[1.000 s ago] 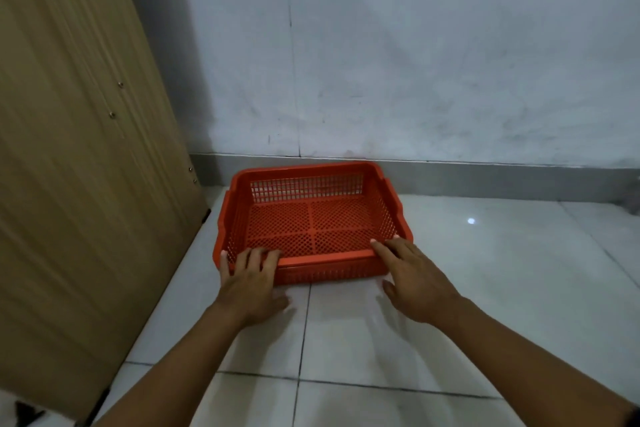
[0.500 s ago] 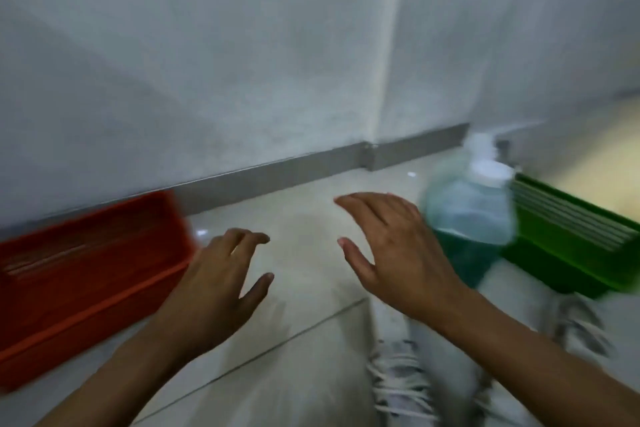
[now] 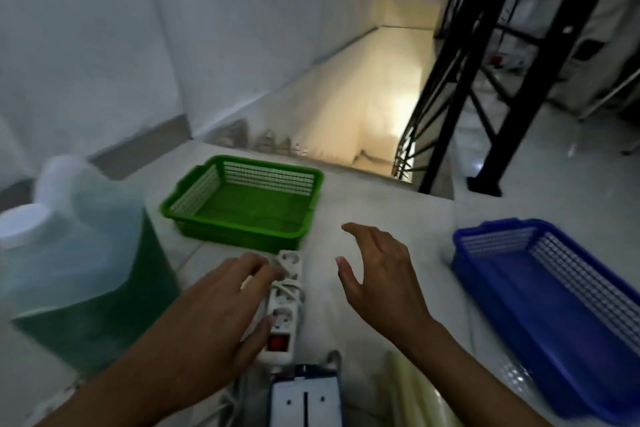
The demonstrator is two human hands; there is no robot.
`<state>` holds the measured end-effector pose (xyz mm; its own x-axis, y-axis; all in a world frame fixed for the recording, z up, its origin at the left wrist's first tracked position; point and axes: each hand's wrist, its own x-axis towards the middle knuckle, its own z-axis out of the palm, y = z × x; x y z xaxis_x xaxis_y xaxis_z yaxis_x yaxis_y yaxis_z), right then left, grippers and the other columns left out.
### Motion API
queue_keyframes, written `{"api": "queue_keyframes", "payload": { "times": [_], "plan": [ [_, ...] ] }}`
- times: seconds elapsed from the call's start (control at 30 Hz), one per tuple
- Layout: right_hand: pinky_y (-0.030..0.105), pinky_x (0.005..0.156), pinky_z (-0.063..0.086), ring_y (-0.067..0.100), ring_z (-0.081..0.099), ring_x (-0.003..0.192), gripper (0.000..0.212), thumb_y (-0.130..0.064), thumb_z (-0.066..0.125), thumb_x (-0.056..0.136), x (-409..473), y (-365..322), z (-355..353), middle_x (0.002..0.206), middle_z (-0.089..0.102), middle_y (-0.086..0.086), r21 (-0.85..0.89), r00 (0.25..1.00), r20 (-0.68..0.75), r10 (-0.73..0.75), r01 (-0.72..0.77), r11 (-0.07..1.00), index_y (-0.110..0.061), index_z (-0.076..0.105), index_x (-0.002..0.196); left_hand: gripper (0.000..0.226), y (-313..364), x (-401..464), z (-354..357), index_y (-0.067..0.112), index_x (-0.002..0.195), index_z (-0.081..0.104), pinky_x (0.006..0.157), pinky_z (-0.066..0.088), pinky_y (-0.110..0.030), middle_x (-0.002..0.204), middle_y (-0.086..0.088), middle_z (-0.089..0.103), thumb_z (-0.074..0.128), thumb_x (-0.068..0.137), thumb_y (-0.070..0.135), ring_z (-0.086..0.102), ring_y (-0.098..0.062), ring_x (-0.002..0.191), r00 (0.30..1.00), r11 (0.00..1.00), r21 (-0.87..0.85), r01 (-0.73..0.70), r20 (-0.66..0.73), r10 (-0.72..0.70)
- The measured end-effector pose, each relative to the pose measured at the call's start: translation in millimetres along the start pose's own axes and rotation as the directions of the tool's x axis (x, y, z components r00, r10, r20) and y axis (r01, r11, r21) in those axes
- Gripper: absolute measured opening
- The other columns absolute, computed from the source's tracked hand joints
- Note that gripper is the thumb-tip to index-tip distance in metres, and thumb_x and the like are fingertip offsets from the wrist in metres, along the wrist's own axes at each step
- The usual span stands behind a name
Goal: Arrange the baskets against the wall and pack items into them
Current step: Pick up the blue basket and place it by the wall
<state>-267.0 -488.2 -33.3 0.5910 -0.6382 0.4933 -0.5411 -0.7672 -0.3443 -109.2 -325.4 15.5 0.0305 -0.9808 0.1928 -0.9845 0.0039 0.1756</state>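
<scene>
An empty green basket (image 3: 194,192) lies on the white floor ahead, away from the wall. To the right lies an empty blue basket (image 3: 519,319). A white power strip (image 3: 284,308) with a red switch runs toward me between my hands. My left hand (image 3: 221,315) hovers over the strip's left side, fingers spread, holding nothing. My right hand (image 3: 377,274) is open in the air between the strip and the blue basket. The orange basket is out of view.
A large jug of green liquid (image 3: 79,274) with white caps stands at the left. A white and blue object (image 3: 304,399) and pale rolled sheets (image 3: 412,388) lie near me. Beyond the green basket a stairwell (image 3: 367,121) drops away. A black metal frame (image 3: 485,62) stands at right.
My view has swung right, away from the orange basket at the wall. Both hands left that basket and now hover open over the power strip area; the green and blue baskets have come into view.
</scene>
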Motion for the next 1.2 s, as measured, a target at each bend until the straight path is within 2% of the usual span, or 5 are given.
{"api": "queue_keyframes", "payload": {
  "times": [0.27,0.53,0.83,1.03,1.2],
  "plan": [
    [0.041,0.091,0.045,0.027,0.058,0.107,0.048,-0.024,0.063,0.084,-22.4,118.3,-9.9,0.122,0.061,0.011,-0.118,0.94,-0.009,0.341,-0.34,0.933,-0.012,0.049,0.128,0.043,49.3,91.9,81.1,0.03,0.131,0.036,0.093,0.041,-0.023,0.129,0.009,0.039,0.047,0.09,0.042,0.043,-0.007,0.115,0.997,0.985,-0.165,-0.053,0.046,0.061],
    [0.04,0.079,0.049,0.032,0.058,0.099,0.043,-0.02,0.055,0.084,-81.0,197.6,-10.9,0.116,0.055,0.019,-0.479,0.576,0.046,0.816,-0.704,0.524,-0.006,0.037,0.12,0.044,92.3,118.1,149.3,0.024,0.131,0.038,0.094,0.042,-0.025,0.128,0.003,0.044,0.051,0.091,0.036,0.046,-0.011,0.113,0.985,0.954,-0.299,-0.002,0.163,0.053],
    [0.033,0.065,0.05,0.026,0.065,0.083,0.026,-0.008,0.045,0.091,-74.7,171.2,14.5,0.099,0.067,0.011,-0.499,0.751,0.065,0.657,-0.546,0.673,-0.013,0.048,0.116,0.044,79.7,113.1,159.8,0.022,0.131,0.039,0.092,0.044,-0.027,0.127,0.0,0.046,0.052,0.09,0.034,0.049,-0.012,0.111,0.987,0.956,-0.291,0.022,0.16,0.026],
    [0.037,0.068,0.049,0.032,0.063,0.09,0.048,-0.008,0.044,0.087,-59.0,131.9,20.6,0.107,0.063,0.008,-0.387,0.851,0.218,0.477,-0.374,0.843,-0.021,0.037,0.133,0.056,55.1,109.2,134.4,0.017,0.136,0.034,0.103,0.04,-0.036,0.143,-0.006,0.035,0.056,0.087,0.032,0.041,-0.023,0.126,0.997,0.992,-0.118,0.037,0.066,-0.03],
    [0.033,0.052,0.049,0.031,0.064,0.061,0.057,0.0,0.073,0.061,-37.5,90.9,4.0,0.08,0.069,0.006,-0.366,0.967,0.177,0.184,-0.109,0.924,-0.019,0.063,0.114,0.071,16.7,106.0,89.4,0.013,0.134,0.044,0.104,0.037,-0.042,0.144,-0.011,0.042,0.073,0.071,0.022,0.041,-0.028,0.132,0.996,0.986,0.16,0.045,-0.088,-0.031]
  ]
}}
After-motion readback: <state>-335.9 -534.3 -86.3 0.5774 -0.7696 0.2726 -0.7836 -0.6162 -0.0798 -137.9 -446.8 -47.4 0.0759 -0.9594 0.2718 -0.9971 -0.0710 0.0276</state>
